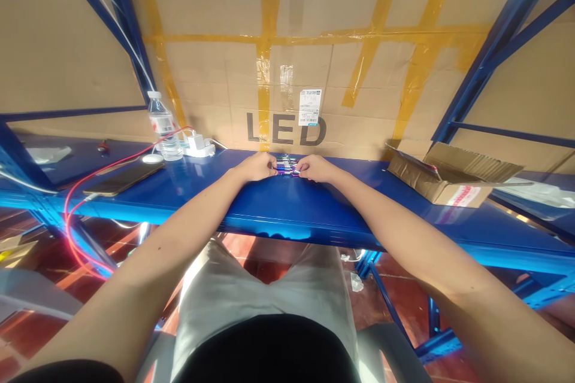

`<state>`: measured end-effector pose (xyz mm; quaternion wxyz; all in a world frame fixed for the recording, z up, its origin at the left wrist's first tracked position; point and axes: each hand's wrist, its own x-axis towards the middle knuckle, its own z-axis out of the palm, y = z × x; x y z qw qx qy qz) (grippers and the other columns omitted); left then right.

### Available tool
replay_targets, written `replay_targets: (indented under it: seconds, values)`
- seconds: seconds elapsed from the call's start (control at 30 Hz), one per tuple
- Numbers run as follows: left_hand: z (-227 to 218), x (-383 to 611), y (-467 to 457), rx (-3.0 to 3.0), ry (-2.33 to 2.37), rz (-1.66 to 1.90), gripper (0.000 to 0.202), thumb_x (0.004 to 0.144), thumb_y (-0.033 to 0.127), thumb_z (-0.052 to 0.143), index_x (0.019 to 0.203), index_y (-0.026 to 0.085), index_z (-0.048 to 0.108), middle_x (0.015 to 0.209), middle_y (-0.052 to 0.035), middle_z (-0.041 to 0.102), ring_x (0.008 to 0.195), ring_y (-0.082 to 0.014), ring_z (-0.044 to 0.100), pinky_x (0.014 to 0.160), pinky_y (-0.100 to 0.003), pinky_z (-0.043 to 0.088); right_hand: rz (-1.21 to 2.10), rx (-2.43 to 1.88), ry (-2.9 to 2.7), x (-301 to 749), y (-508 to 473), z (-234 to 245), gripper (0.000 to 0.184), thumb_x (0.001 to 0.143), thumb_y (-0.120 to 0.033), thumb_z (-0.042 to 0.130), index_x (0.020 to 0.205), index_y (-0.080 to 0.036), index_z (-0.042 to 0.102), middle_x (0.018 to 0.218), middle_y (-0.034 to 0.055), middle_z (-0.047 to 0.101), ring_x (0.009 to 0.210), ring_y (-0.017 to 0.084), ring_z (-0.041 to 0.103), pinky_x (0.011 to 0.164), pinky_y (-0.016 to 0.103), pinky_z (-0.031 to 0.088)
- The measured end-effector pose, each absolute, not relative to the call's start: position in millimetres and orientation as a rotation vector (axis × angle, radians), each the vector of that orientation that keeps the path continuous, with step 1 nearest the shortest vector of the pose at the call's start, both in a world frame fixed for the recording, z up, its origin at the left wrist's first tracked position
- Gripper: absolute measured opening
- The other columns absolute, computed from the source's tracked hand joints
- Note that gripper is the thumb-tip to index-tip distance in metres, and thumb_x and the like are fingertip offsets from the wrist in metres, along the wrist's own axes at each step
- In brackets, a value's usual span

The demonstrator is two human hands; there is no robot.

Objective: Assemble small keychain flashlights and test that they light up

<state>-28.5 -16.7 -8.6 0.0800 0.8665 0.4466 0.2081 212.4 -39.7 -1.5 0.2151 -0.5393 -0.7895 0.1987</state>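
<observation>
A row of several slim, shiny pens (pixel 286 165), in purple, blue and silver tones, lies side by side on the blue metal table (pixel 287 203), close to the cardboard at the back. My left hand (pixel 257 167) is closed around their left ends, its fingertips bent inward. At the right ends, my right hand (pixel 320 169) pinches with thumb and forefinger. Both hands rest low over the tabletop. The pens' ends are partly covered by my fingers, and small details are blurred.
Behind stands a large cardboard sheet (pixel 215 90) marked LED. An opened cardboard box (pixel 449 176) sits at right. To the left are a water bottle (pixel 165 125), a white power strip (pixel 200 148), a dark phone (pixel 126 178) and a red cable (pixel 67 209). Blue shelf posts flank the table.
</observation>
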Motion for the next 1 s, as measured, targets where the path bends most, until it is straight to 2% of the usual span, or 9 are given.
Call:
replay_targets:
  seconds: [0.17, 0.47, 0.53, 0.67, 0.77, 0.83, 0.9, 1.0]
  values:
    - [-9, -25, -19, 2.619, 1.416, 0.606, 0.020, 0.084, 0.040, 0.067, 0.089, 0.021, 0.072, 0.089, -0.0048, 0.072, 0.077, -0.0209, 0.064, 0.070, -0.032, 0.047, 0.412, -1.431, -2.278, 214, -35, -4, 0.010, 0.082, -0.012, 0.071, 0.090, -0.015, 0.076, 0.073, -0.0007, 0.068, 0.061, 0.011, 0.055, 0.062, 0.023, 0.044]
    - [-10, -19, -20, 2.575, 1.639, 0.670, 0.026, 0.085, 0.041, 0.069, 0.104, 0.023, 0.069, 0.101, -0.0068, 0.074, 0.090, -0.0265, 0.069, 0.076, -0.034, 0.052, 0.236, -1.503, -2.278, 218, -30, -6, 0.006, 0.084, -0.014, 0.069, 0.087, -0.017, 0.075, 0.087, 0.0036, 0.075, 0.074, 0.015, 0.064, 0.066, 0.023, 0.046]
    - [-8, -19, -20, 2.509, 1.661, 0.716, 0.026, 0.087, 0.042, 0.066, 0.104, 0.023, 0.068, 0.101, -0.0065, 0.075, 0.092, -0.0261, 0.069, 0.078, -0.034, 0.053, 0.264, -1.538, -2.247, 220, -27, -6, 0.007, 0.084, -0.013, 0.068, 0.086, -0.017, 0.074, 0.086, 0.0042, 0.076, 0.068, 0.014, 0.064, 0.063, 0.023, 0.047]
    - [-5, -26, -15, 2.390, 1.810, 0.793, 0.023, 0.093, 0.039, 0.057, 0.102, 0.022, 0.070, 0.107, -0.0087, 0.076, 0.100, -0.0273, 0.071, 0.084, -0.035, 0.056, 0.328, -1.690, -2.143, 231, -20, -4, 0.017, 0.082, -0.009, 0.065, 0.096, -0.016, 0.073, 0.085, 0.0053, 0.075, 0.050, 0.012, 0.057, 0.050, 0.026, 0.045]
    - [-7, -36, -8, 2.299, 1.994, 0.711, 0.022, 0.091, 0.035, 0.058, 0.098, 0.020, 0.072, 0.112, -0.0121, 0.076, 0.104, -0.0293, 0.071, 0.089, -0.036, 0.057, 0.274, -1.784, -2.131, 244, -14, -2, 0.013, 0.082, -0.009, 0.067, 0.091, -0.015, 0.074, 0.088, 0.0083, 0.075, 0.055, 0.013, 0.060, 0.051, 0.025, 0.046]
    - [-10, -45, -1, 2.254, 2.049, 0.598, 0.018, 0.086, 0.031, 0.060, 0.092, 0.020, 0.073, 0.107, -0.0116, 0.078, 0.099, -0.0280, 0.072, 0.089, -0.034, 0.057, 0.326, -1.830, -2.116, 251, -11, -2, 0.010, 0.085, -0.012, 0.067, 0.092, -0.013, 0.075, 0.087, 0.0092, 0.075, 0.055, 0.013, 0.060, 0.051, 0.025, 0.046]
    - [-14, -53, 5, 2.243, 2.041, 0.545, 0.016, 0.082, 0.027, 0.062, 0.091, 0.021, 0.073, 0.102, -0.0105, 0.078, 0.096, -0.0266, 0.073, 0.088, -0.032, 0.057, 0.413, -1.826, -2.101, 255, -9, -2, 0.010, 0.088, -0.015, 0.067, 0.093, -0.013, 0.074, 0.086, 0.0092, 0.074, 0.055, 0.013, 0.059, 0.050, 0.025, 0.046]
    - [-18, -60, 14, 2.303, 1.983, 0.577, 0.018, 0.079, 0.029, 0.064, 0.093, 0.020, 0.072, 0.107, -0.0120, 0.078, 0.098, -0.0280, 0.073, 0.086, -0.033, 0.058, 0.483, -1.783, -2.102, 258, -7, -2, 0.009, 0.089, -0.018, 0.068, 0.093, -0.012, 0.074, 0.082, 0.0080, 0.073, 0.054, 0.013, 0.059, 0.048, 0.025, 0.046]
